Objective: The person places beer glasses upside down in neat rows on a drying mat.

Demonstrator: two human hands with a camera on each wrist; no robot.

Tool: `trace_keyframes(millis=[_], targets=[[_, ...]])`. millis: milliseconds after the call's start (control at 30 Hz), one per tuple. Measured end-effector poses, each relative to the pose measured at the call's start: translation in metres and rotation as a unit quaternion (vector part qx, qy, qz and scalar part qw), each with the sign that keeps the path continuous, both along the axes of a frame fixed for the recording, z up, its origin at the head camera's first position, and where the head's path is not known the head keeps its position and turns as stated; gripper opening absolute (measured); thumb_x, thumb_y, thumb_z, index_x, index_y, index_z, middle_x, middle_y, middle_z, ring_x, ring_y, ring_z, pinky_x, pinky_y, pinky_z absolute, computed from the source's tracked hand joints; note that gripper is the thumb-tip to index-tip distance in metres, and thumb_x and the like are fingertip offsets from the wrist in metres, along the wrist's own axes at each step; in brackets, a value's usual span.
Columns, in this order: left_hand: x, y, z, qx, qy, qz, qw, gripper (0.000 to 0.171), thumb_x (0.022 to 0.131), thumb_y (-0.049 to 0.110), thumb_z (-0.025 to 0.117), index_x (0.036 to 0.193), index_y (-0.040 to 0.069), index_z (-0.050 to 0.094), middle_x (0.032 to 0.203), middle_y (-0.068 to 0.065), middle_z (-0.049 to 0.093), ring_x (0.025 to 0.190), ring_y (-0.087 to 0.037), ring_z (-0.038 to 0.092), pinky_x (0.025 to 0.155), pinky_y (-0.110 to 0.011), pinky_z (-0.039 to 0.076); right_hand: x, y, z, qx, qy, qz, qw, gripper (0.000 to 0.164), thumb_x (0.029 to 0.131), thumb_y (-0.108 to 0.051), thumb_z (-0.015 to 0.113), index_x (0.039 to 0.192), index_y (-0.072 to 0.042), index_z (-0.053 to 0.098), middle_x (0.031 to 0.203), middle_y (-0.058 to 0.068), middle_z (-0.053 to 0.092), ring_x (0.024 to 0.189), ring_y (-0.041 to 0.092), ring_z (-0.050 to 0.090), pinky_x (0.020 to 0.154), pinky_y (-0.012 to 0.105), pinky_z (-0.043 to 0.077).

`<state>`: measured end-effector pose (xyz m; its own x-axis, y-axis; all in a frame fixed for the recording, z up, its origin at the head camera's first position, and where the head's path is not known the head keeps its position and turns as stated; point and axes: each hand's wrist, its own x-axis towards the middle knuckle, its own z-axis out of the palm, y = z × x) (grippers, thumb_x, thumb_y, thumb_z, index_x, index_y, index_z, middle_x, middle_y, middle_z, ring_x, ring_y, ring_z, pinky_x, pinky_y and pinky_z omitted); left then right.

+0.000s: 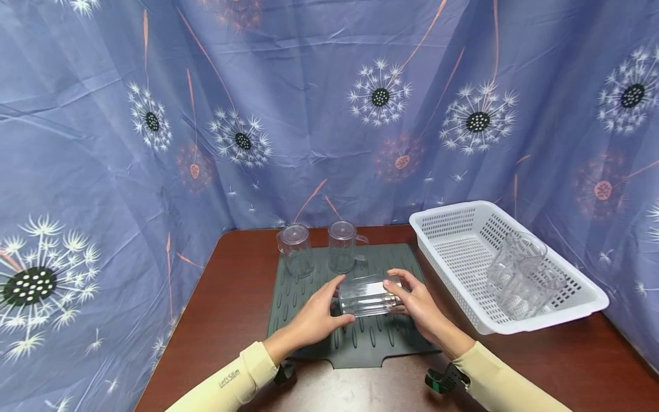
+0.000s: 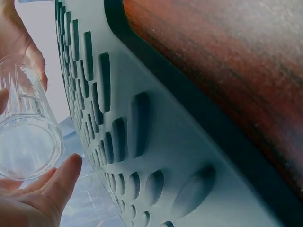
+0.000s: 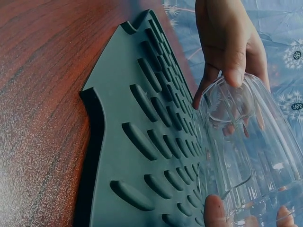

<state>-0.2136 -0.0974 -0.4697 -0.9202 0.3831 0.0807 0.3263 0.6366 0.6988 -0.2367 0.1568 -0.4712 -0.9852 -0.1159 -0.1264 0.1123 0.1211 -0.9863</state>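
A clear glass mug point(image 1: 362, 294) lies on its side in the air over a dark green drying mat point(image 1: 355, 350), held between both hands. My left hand point(image 1: 320, 313) grips its left end, thumb nearest me. At the right end, my right hand point(image 1: 421, 303) curls its fingers and thumb about the glass. The left wrist view shows the mug's round end point(image 2: 28, 146) facing the left hand. In the right wrist view the ribbed glass wall point(image 3: 272, 156) spans between the hands, with a handle outline showing through.
Two glass mugs, one at left point(image 1: 298, 254) and one beside it point(image 1: 341, 250), stand upside down at the mat's back. A white perforated basket point(image 1: 448, 292) on the right holds clear glassware point(image 1: 530, 294). Behind the brown table point(image 1: 231, 286) hangs a blue dandelion-print cloth point(image 1: 309, 114).
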Motion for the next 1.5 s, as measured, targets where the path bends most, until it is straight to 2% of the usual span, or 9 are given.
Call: trace_keyframes(millis=[133, 300, 400, 600, 767, 1000, 1267, 1433, 1500], targets=[[-0.002, 0.0, 0.0, 0.024, -0.001, -0.003, 0.9997, 0.085, 0.09, 0.042, 0.076, 0.159, 0.026, 0.029, 0.155, -0.006, 0.042, 0.125, -0.023, 0.059, 0.097, -0.041, 0.053, 0.0, 0.0, 0.004, -0.003, -0.006, 0.006, 1.0, 0.049, 0.099, -0.039, 0.064, 0.138, -0.014, 0.048, 0.135, 0.016, 0.046, 0.094, 0.02, 0.059, 0.076, 0.04, 0.059], [-0.004, 0.001, -0.001, 0.052, -0.007, -0.003, 0.9986, 0.081, 0.088, 0.042, 0.078, 0.156, 0.029, 0.034, 0.143, -0.004, 0.051, 0.115, -0.021, 0.063, 0.092, -0.038, 0.055, 0.0, 0.001, 0.004, -0.016, -0.006, 0.016, 1.0, 0.05, 0.101, -0.035, 0.061, 0.141, -0.011, 0.044, 0.138, 0.018, 0.046, 0.082, 0.017, 0.062, 0.074, 0.037, 0.058], [-0.004, 0.001, -0.001, 0.066, -0.015, -0.003, 0.9977, 0.08, 0.088, 0.043, 0.078, 0.154, 0.031, 0.035, 0.138, -0.002, 0.053, 0.112, -0.021, 0.065, 0.092, -0.039, 0.056, 0.0, 0.003, 0.003, -0.022, -0.01, 0.023, 0.999, 0.052, 0.102, -0.034, 0.06, 0.144, -0.01, 0.042, 0.138, 0.018, 0.045, 0.084, 0.017, 0.063, 0.076, 0.038, 0.058], [-0.005, 0.002, -0.002, 0.087, -0.021, -0.002, 0.996, 0.078, 0.087, 0.038, 0.08, 0.152, 0.034, 0.037, 0.142, -0.002, 0.05, 0.116, -0.024, 0.064, 0.092, -0.039, 0.056, -0.002, 0.006, 0.001, -0.032, -0.013, 0.042, 0.999, 0.054, 0.103, -0.035, 0.059, 0.146, -0.009, 0.038, 0.145, 0.017, 0.04, 0.102, 0.024, 0.058, 0.081, 0.043, 0.056], [-0.007, 0.004, 0.001, 0.096, -0.016, -0.006, 0.9953, 0.075, 0.088, 0.032, 0.08, 0.151, 0.036, 0.038, 0.143, -0.004, 0.049, 0.117, -0.026, 0.064, 0.094, -0.039, 0.055, -0.002, 0.011, 0.005, -0.014, -0.014, 0.05, 0.999, 0.057, 0.104, -0.035, 0.056, 0.15, -0.008, 0.035, 0.152, 0.018, 0.035, 0.121, 0.032, 0.047, 0.083, 0.04, 0.05], [-0.008, 0.005, 0.006, 0.103, -0.007, -0.011, 0.9946, 0.074, 0.087, 0.027, 0.082, 0.149, 0.031, 0.042, 0.14, -0.006, 0.049, 0.118, -0.026, 0.062, 0.095, -0.036, 0.055, -0.003, 0.016, 0.007, 0.011, -0.021, 0.07, 0.997, 0.063, 0.103, -0.041, 0.057, 0.152, -0.008, 0.034, 0.148, 0.02, 0.041, 0.129, 0.037, 0.049, 0.098, 0.05, 0.048], [-0.015, 0.005, 0.018, 0.067, 0.012, -0.021, 0.9974, 0.073, 0.087, 0.037, 0.08, 0.149, 0.03, 0.043, 0.136, -0.001, 0.05, 0.114, -0.019, 0.059, 0.091, -0.03, 0.055, -0.003, 0.026, 0.012, 0.077, 0.021, 0.093, 0.992, 0.058, 0.101, -0.041, 0.059, 0.149, -0.013, 0.043, 0.152, 0.019, 0.044, 0.136, 0.036, 0.047, 0.107, 0.053, 0.044], [-0.019, 0.004, 0.023, 0.044, 0.023, -0.022, 0.9985, 0.073, 0.086, 0.038, 0.08, 0.149, 0.031, 0.044, 0.134, 0.002, 0.05, 0.11, -0.017, 0.058, 0.09, -0.03, 0.055, 0.0, 0.033, 0.017, 0.155, 0.1, 0.104, 0.977, 0.051, 0.101, -0.034, 0.062, 0.146, -0.016, 0.047, 0.15, 0.019, 0.047, 0.134, 0.041, 0.049, 0.104, 0.056, 0.045], [-0.019, 0.004, 0.024, 0.036, 0.026, -0.022, 0.9988, 0.073, 0.087, 0.038, 0.08, 0.15, 0.032, 0.043, 0.133, 0.004, 0.05, 0.111, -0.016, 0.058, 0.09, -0.031, 0.055, 0.001, 0.035, 0.02, 0.167, 0.127, 0.107, 0.972, 0.05, 0.1, -0.029, 0.064, 0.145, -0.015, 0.048, 0.149, 0.019, 0.047, 0.135, 0.044, 0.048, 0.105, 0.058, 0.043]])
